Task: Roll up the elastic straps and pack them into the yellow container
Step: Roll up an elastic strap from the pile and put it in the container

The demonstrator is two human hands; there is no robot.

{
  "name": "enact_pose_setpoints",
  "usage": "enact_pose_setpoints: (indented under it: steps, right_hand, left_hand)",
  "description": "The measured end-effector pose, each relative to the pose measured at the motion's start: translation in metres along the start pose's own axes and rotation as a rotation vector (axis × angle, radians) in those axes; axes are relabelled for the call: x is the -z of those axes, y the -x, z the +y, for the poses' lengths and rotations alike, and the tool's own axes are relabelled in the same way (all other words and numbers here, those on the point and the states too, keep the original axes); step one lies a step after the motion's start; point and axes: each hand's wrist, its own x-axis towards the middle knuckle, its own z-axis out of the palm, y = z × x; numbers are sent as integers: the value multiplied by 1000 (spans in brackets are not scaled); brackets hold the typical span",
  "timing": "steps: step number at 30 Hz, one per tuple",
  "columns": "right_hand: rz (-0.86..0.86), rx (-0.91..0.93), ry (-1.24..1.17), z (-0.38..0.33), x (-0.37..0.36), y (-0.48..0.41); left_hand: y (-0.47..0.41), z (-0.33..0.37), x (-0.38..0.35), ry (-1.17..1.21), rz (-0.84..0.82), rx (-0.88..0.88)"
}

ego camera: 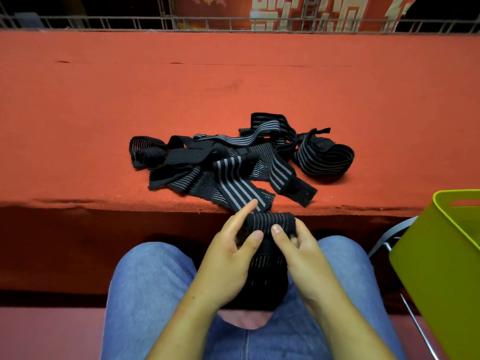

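Left hand [228,253]: our thumb and fingers [246,210] pinch the strap roll [270,221], above our lap.
Right hand [298,253]: fingers pinch the same roll.
Loose straps [233,165]: heaped on the counter [130,100].
Yellow container [441,268]: at our right.

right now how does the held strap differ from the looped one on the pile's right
The held strap is pinched by left hand and right hand; the looped strap lies on the red table. The held strap is partly rolled tight; the looped strap is a loose ring. Both are black, grey-striped.
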Motion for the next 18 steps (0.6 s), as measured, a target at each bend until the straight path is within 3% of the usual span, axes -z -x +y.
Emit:
enact_pose_setpoints:
  steps: [12, 18]
  right_hand:
    - [-15, -44, -20, 2, -4, 2]
    - [-12, -14, -84, 4, 3, 0]
  left_hand:
    - [2, 8, 1, -72, 13, -43]
    - [3, 9, 1, 38, 0, 8]
